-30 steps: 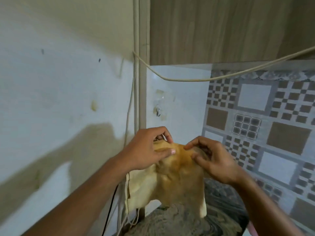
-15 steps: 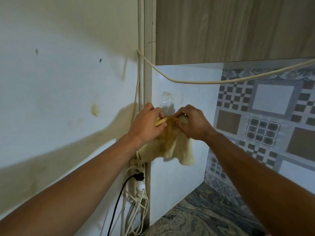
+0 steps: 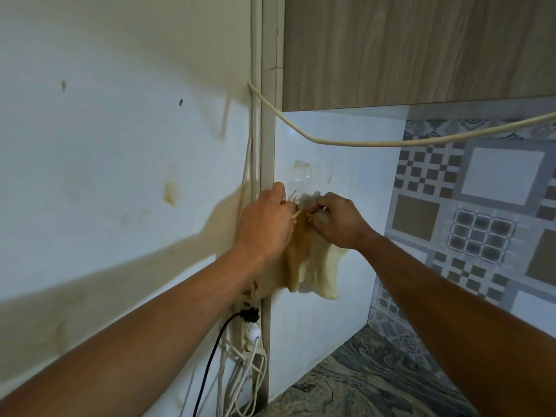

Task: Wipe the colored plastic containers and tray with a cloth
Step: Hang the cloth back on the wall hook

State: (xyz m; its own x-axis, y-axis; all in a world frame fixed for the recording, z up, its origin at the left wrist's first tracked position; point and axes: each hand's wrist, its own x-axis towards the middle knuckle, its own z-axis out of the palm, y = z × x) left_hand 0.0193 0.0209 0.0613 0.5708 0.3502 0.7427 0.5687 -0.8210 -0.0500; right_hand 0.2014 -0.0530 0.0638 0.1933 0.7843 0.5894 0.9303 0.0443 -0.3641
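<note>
A yellow cloth [image 3: 310, 266] hangs against the white wall panel, its top edge held up at a clear stick-on hook [image 3: 296, 197]. My left hand [image 3: 264, 224] pinches the cloth's top edge on the left, just under the hook. My right hand [image 3: 337, 221] grips the same edge on the right. The rest of the cloth droops below both hands. No colored containers or tray are in view.
A cream cable [image 3: 346, 141] sags across the wall under a wooden cabinet [image 3: 421, 46]. Below the hands, a wall socket [image 3: 249, 326] holds a black plug and white plugs with several cords. A marbled counter [image 3: 376, 383] lies at the bottom right, beside patterned tiles [image 3: 481, 212].
Both hands have raised the cloth from above the counter up to the hook on the wall. Over the last half second they edged closer to the hook.
</note>
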